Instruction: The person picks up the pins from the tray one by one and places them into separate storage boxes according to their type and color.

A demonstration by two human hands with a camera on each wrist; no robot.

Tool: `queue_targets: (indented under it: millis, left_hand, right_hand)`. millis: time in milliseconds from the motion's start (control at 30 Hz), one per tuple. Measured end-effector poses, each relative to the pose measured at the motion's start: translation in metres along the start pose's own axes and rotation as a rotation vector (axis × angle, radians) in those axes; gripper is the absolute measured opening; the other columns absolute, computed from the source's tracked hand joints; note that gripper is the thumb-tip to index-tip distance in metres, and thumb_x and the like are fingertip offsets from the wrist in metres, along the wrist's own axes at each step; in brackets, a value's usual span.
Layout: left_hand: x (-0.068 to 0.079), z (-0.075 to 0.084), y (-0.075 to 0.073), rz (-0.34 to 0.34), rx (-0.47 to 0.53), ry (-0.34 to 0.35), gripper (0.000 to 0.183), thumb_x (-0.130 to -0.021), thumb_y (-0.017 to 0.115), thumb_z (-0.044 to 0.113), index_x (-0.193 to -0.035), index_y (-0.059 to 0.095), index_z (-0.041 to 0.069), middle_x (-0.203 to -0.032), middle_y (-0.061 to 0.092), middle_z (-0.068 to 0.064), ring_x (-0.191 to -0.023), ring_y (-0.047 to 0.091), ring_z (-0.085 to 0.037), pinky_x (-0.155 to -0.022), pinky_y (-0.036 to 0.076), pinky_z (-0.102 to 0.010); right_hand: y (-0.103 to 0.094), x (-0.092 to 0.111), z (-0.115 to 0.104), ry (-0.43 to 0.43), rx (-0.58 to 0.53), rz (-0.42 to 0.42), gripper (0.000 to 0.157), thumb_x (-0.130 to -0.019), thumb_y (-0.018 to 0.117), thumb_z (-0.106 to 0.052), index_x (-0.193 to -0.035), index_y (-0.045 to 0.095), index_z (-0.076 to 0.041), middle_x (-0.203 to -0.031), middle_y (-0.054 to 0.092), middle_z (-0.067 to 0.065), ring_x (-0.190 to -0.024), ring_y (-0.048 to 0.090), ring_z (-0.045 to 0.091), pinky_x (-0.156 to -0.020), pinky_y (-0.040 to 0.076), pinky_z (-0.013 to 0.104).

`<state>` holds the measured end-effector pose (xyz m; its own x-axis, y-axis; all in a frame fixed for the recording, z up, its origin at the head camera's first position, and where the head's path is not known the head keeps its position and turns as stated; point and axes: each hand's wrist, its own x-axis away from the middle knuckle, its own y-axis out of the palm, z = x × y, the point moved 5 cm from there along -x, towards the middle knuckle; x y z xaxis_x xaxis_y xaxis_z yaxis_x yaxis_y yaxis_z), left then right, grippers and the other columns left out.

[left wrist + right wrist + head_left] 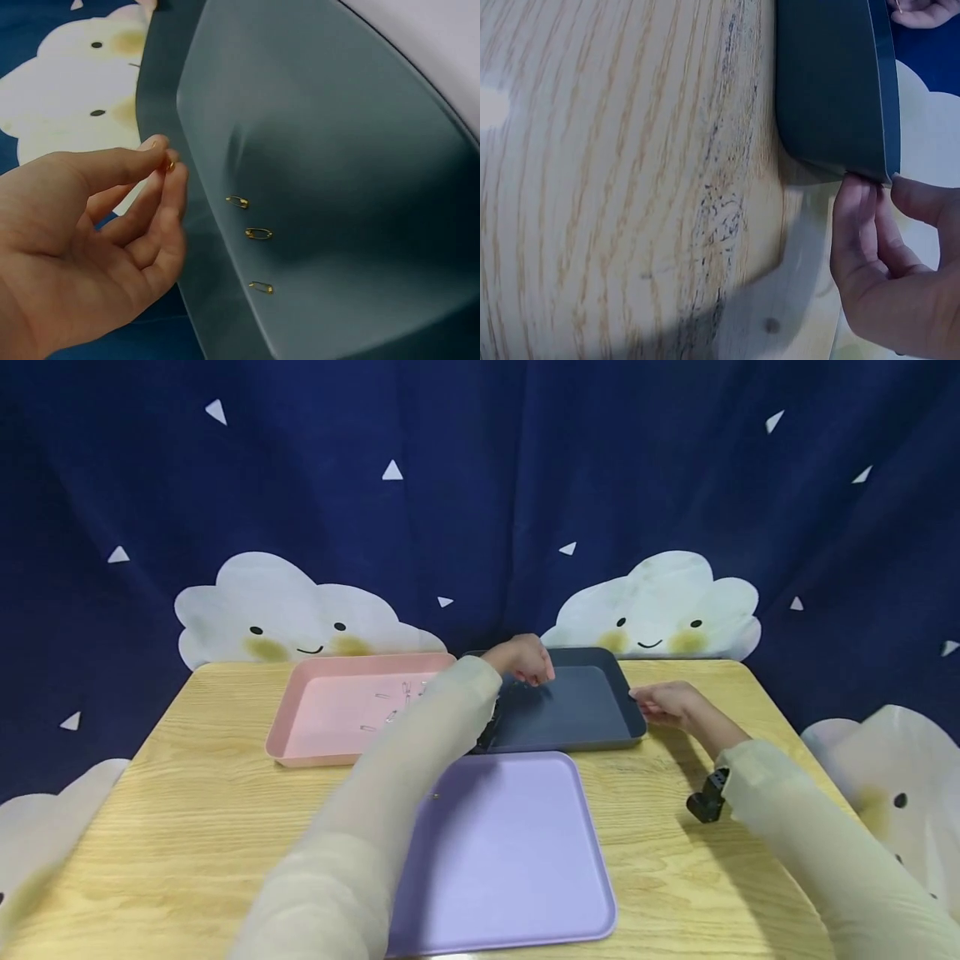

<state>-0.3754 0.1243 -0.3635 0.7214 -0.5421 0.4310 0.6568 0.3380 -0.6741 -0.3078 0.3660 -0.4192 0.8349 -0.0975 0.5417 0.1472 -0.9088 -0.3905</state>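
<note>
My left hand (528, 660) is over the dark grey tray (573, 706) at the back right of the table. Its thumb and forefinger pinch a small gold safety pin (171, 164), mostly hidden by the fingertips. Below it, inside the tray, lie three gold safety pins (259, 234) in a loose row, seen in the left wrist view. With the thumb above and fingers outside the wall, my right hand (900, 262) holds the tray's right rim (889, 142).
Left of the dark tray stands a pink tray (322, 710) holding several silver-looking pins (392, 716). A lilac tray (517, 852) lies in front, with a small gold pin (435, 796) near its left side. Behind the wooden table (187, 827) hangs a blue curtain (480, 510).
</note>
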Motion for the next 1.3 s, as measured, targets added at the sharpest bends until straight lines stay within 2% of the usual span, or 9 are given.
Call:
queue_targets:
  millis: [133, 267, 367, 400, 500, 633, 800, 1067, 1300]
  left_hand:
    - [-0.017, -0.005, 0.000, 0.051, -0.091, -0.071, 0.023, -0.089, 0.061, 0.010, -0.109, 0.073, 0.012, -0.075, 0.066, 0.002, -0.053, 0.047, -0.006, -0.054, 0.043, -0.019]
    - [-0.088, -0.038, 0.011, 0.086, -0.095, -0.058, 0.016, -0.086, 0.067, 0.019, -0.097, 0.076, 0.026, -0.075, 0.070, 0.007, -0.064, 0.060, -0.005, -0.055, 0.051, -0.021]
    - [-0.099, -0.047, 0.011, 0.117, -0.079, -0.041, 0.018, -0.085, 0.068, 0.020, -0.098, 0.076, 0.028, -0.079, 0.071, 0.006, -0.071, 0.064, -0.006, -0.059, 0.054, -0.022]
    - [-0.084, -0.044, 0.008, 0.125, -0.068, -0.046, 0.020, -0.086, 0.068, 0.019, -0.103, 0.075, 0.026, -0.084, 0.073, 0.004, -0.076, 0.065, -0.007, -0.063, 0.055, -0.022]
    - [-0.019, -0.027, -0.001, 0.152, 0.011, -0.030, 0.025, -0.090, 0.063, 0.013, -0.113, 0.072, 0.015, -0.099, 0.073, -0.004, -0.086, 0.064, -0.012, -0.072, 0.054, -0.023]
    - [0.028, -0.028, -0.003, 0.194, 0.071, 0.060, 0.025, -0.091, 0.062, 0.011, -0.114, 0.069, 0.006, -0.109, 0.071, -0.007, -0.090, 0.062, -0.013, -0.076, 0.051, -0.020]
    - [0.063, -0.040, -0.003, 0.249, 0.040, 0.130, 0.021, -0.090, 0.064, 0.013, -0.108, 0.070, 0.003, -0.106, 0.072, -0.009, -0.088, 0.062, -0.013, -0.078, 0.050, -0.019]
    - [0.109, -0.061, 0.005, 0.234, 0.044, 0.215, 0.017, -0.090, 0.064, 0.010, -0.103, 0.070, 0.002, -0.101, 0.072, -0.010, -0.090, 0.065, -0.016, -0.078, 0.052, -0.021]
    - [0.155, -0.084, 0.017, 0.263, 0.040, 0.256, 0.013, -0.088, 0.065, 0.009, -0.097, 0.071, 0.004, -0.089, 0.072, -0.007, -0.080, 0.061, -0.012, -0.075, 0.049, -0.019]
  right_hand:
    - [0.001, 0.001, -0.002, -0.005, -0.003, -0.012, 0.057, -0.096, 0.057, -0.025, -0.142, 0.040, 0.005, -0.075, 0.062, -0.015, -0.073, 0.061, -0.001, -0.076, 0.056, 0.017]
    - [0.001, 0.002, -0.002, -0.011, -0.027, -0.025, 0.055, -0.097, 0.056, -0.022, -0.142, 0.040, 0.006, -0.074, 0.063, -0.015, -0.072, 0.062, -0.001, -0.074, 0.055, 0.016]
    - [0.003, 0.003, -0.004, -0.015, -0.036, -0.028, 0.055, -0.097, 0.055, -0.020, -0.142, 0.039, 0.007, -0.074, 0.063, -0.015, -0.071, 0.062, -0.001, -0.073, 0.055, 0.016]
    - [0.003, 0.003, -0.004, -0.017, -0.034, -0.027, 0.056, -0.097, 0.055, -0.020, -0.143, 0.038, 0.007, -0.074, 0.063, -0.015, -0.071, 0.062, -0.001, -0.074, 0.055, 0.016]
    - [0.004, 0.005, -0.005, -0.009, -0.019, -0.014, 0.056, -0.097, 0.055, -0.021, -0.143, 0.038, 0.006, -0.075, 0.062, -0.014, -0.072, 0.061, -0.001, -0.076, 0.056, 0.017]
    - [0.005, 0.006, -0.004, -0.001, 0.023, -0.002, 0.056, -0.097, 0.054, -0.023, -0.144, 0.038, 0.003, -0.077, 0.060, -0.014, -0.074, 0.060, -0.001, -0.079, 0.056, 0.018]
    - [0.004, 0.007, -0.002, -0.024, 0.031, 0.003, 0.057, -0.098, 0.054, -0.024, -0.144, 0.037, 0.005, -0.075, 0.060, -0.015, -0.072, 0.060, -0.003, -0.077, 0.056, 0.017]
    - [0.003, 0.008, 0.000, -0.038, -0.025, 0.021, 0.052, -0.096, 0.057, -0.020, -0.137, 0.043, 0.009, -0.069, 0.062, -0.013, -0.065, 0.061, -0.002, -0.070, 0.057, 0.017]
    - [0.005, 0.006, 0.000, -0.043, 0.011, 0.023, 0.061, -0.096, 0.055, -0.024, -0.143, 0.035, 0.009, -0.071, 0.060, -0.016, -0.068, 0.060, -0.004, -0.073, 0.057, 0.017]
